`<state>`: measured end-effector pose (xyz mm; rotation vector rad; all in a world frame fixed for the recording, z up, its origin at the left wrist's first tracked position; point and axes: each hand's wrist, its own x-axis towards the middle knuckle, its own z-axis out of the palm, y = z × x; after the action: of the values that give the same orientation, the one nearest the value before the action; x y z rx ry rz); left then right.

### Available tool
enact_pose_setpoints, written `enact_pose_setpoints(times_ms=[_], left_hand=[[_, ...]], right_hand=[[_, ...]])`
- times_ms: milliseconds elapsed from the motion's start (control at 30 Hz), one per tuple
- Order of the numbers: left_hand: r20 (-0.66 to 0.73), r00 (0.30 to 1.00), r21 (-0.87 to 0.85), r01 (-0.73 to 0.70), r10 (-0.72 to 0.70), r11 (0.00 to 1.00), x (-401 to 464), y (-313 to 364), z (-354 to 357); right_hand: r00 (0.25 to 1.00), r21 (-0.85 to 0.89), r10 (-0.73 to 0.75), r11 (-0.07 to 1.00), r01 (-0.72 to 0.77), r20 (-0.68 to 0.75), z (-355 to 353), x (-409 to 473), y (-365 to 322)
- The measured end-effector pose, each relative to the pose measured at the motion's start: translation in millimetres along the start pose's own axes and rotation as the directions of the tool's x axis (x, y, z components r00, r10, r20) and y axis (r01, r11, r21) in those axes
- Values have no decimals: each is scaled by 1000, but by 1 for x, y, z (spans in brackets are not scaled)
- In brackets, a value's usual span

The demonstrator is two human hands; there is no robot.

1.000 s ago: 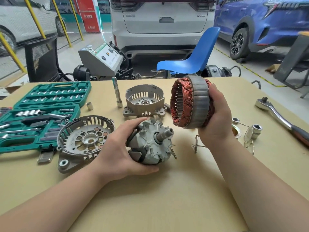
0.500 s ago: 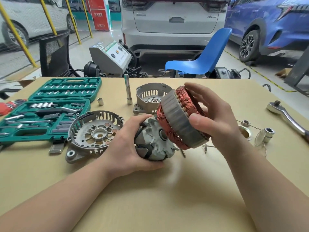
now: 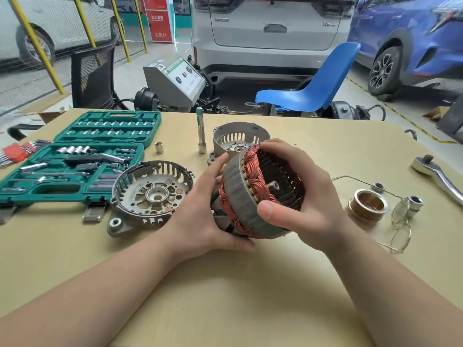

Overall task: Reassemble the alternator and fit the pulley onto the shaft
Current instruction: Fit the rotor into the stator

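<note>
Over the table centre, the stator (image 3: 253, 196) now sits ringed around the rotor (image 3: 220, 216), shaft tip (image 3: 273, 186) poking through; a second ago they were held apart. Right hand (image 3: 308, 196) grips the stator's rim, left hand (image 3: 203, 211) cups the rotor underneath. Core stack looks mated, housings next. Front housing (image 3: 150, 196) lies just left, rear housing (image 3: 238, 139) behind, pulley (image 3: 367, 205) right by glasses (image 3: 400, 221). Nothing blocks.

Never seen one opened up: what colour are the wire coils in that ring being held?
Reddish copper, on the grey stator ring; the head view shows it.
</note>
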<state>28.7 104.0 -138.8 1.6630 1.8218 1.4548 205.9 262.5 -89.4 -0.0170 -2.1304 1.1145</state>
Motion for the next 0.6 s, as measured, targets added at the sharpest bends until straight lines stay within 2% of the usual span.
enact_pose_setpoints(times_ms=[100, 600], left_hand=[[5, 1000, -36, -21, 21, 999, 1, -1, 0], [-16, 999, 70, -36, 37, 997, -1, -10, -3]], right_hand=[[1000, 0, 3, 1000, -3, -6, 2, -1, 0], [997, -12, -24, 1000, 23, -76, 14, -11, 4]])
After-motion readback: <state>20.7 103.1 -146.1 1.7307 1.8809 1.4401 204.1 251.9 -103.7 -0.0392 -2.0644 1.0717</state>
